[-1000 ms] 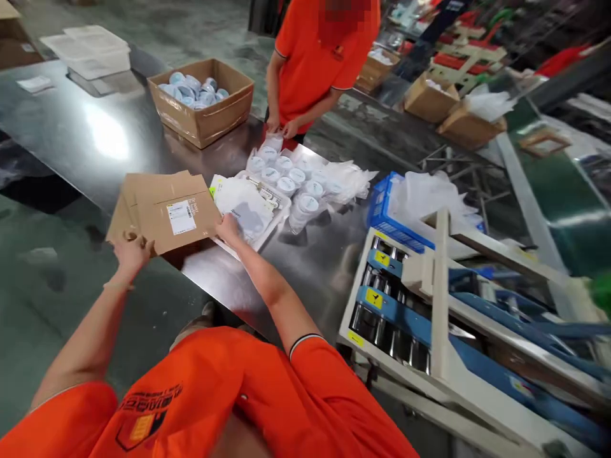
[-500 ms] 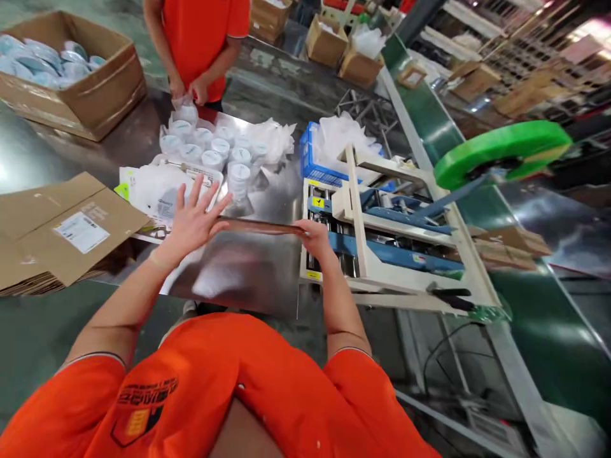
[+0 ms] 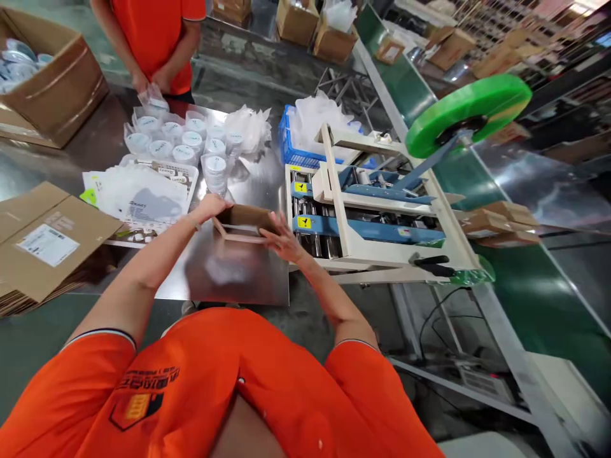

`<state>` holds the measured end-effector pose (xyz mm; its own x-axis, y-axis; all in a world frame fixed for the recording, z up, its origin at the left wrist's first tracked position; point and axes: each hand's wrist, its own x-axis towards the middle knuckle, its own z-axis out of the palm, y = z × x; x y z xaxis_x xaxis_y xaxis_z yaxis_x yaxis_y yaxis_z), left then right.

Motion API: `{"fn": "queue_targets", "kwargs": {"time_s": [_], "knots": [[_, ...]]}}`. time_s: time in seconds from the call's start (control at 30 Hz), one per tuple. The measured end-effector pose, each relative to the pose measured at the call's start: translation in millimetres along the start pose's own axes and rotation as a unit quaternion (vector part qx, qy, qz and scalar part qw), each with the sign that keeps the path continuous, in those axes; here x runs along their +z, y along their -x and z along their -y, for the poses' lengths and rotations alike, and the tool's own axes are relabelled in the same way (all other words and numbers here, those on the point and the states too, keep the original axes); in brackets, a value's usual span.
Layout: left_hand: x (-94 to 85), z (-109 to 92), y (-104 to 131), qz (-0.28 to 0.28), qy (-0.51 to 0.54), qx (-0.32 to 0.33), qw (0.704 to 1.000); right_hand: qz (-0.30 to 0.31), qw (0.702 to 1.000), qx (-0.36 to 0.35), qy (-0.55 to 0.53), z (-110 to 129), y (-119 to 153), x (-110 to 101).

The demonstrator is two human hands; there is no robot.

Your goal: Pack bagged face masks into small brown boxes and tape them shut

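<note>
Holding carton [image 3: 251,216] — near table edge [image 3: 233,299] (rollers [image 3: 317,246] beside)

Glossy metal table [image 3: 252,277], grey-green floor [image 3: 33,346], green conveyor [image 3: 539,299], crowded shelving [image 3: 491,24] behind

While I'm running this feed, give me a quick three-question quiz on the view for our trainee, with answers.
1. What is between the left hand and the right hand?
2. True or false: in the picture, the blue crate is to the right of the white tray.
3. The large roll is: (a) red, (b) green, (c) blue?

Key: 1. A carton; 2. True; 3. b
</note>
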<state>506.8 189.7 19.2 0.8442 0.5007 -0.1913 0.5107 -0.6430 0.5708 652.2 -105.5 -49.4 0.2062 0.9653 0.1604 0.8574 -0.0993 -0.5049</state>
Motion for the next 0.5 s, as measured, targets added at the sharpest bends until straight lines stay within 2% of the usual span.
{"fn": "queue_targets", "kwargs": {"time_s": [0.1, 0.2, 0.27, 0.33, 0.37, 0.43, 0.5], "knots": [[16.9, -29, -14, 0.035, -0.017, 0.010, 0.999, 0.033, 0.995, -0.017, -0.093, 21, -9, 18], [24.7, -45, -23, 0.041, -0.043, 0.081, 0.995, 0.046, 0.961, 0.053, -0.268, 22, -35, 19], [20.2, -44, -25, -0.013, -0.058, 0.116, 0.992, 0.037, 0.914, 0.133, -0.381, 15, -56, 14], [13.3, -36, -21, -0.102, -0.077, 0.078, 0.989, 0.016, 0.866, 0.199, -0.458, 6, -73, 10], [11.0, -31, -16, -0.128, -0.090, 0.044, 0.987, 0.006, 0.847, 0.220, -0.484, 3, -78, 9], [12.3, -20, 0, -0.113, -0.108, 0.000, 0.988, -0.019, 0.818, 0.238, -0.523, 0, -84, 12], [20.9, -11, 20, -0.041, -0.117, 0.032, 0.992, -0.054, 0.803, 0.239, -0.543, -1, -83, 17]]}}
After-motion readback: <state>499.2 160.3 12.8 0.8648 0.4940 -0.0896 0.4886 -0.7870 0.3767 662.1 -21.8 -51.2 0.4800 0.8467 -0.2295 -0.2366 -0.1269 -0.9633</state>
